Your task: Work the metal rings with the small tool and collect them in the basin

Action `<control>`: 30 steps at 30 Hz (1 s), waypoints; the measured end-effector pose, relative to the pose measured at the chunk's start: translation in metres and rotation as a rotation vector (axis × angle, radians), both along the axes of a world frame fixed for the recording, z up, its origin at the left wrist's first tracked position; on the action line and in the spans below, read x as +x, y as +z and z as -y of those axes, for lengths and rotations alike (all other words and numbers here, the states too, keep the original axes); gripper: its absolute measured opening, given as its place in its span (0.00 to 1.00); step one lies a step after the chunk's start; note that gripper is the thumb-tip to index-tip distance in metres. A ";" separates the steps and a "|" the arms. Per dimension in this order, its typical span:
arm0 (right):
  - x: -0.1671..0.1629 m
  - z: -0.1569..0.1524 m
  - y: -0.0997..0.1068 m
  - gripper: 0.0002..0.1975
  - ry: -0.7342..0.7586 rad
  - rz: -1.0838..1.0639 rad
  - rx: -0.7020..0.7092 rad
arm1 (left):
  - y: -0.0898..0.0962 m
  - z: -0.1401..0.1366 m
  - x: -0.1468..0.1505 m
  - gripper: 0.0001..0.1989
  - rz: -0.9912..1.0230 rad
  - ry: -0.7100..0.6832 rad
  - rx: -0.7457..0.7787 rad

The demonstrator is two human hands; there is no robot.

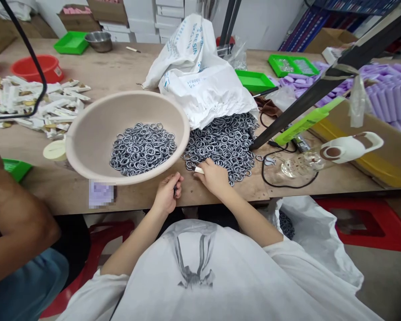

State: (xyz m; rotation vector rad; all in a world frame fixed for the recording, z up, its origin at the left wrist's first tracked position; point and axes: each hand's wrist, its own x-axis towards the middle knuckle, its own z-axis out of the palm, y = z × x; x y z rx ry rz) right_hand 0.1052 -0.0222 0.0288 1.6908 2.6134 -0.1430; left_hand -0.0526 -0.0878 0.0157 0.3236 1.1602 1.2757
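My left hand is closed in front of the wide beige basin, just off its rim. A small dark piece shows between its fingers, too little of it to name. At the near edge of a heap of grey metal rings, my right hand rests with fingers bent and drawn together. A white wrap is around one of its digits. What those fingertips pinch is hidden. Many more loose rings lie inside the basin.
A white sack lies open-mouthed behind the heap. A dark slanted post and a clear bottle with a cable stand to the right. White pieces cover the left side, where a co-worker's arm reaches in.
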 end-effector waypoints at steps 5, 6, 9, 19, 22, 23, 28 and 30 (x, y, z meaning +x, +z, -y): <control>0.000 0.003 -0.002 0.13 0.024 0.045 -0.011 | -0.003 0.002 -0.001 0.22 -0.030 0.017 0.039; 0.000 0.003 -0.002 0.13 0.034 0.048 -0.012 | -0.004 0.002 -0.001 0.21 -0.047 0.016 0.049; 0.001 0.001 -0.001 0.13 0.034 0.019 -0.012 | -0.006 0.003 0.000 0.20 -0.150 0.010 0.104; 0.000 0.002 0.000 0.12 0.032 -0.081 -0.078 | -0.013 0.001 -0.008 0.15 -0.647 -0.109 0.236; 0.003 0.000 0.003 0.10 0.041 -0.334 -0.182 | -0.011 0.003 -0.012 0.16 -0.898 -0.163 0.299; 0.005 -0.001 0.005 0.10 0.054 -0.459 -0.259 | -0.010 0.003 -0.013 0.16 -0.969 -0.202 0.335; 0.007 0.005 0.010 0.13 0.046 -0.981 -0.591 | -0.001 0.002 -0.006 0.13 -0.955 -0.304 0.432; 0.005 0.012 0.011 0.13 0.024 -1.099 -0.468 | 0.004 0.002 0.002 0.16 -0.702 -0.280 0.352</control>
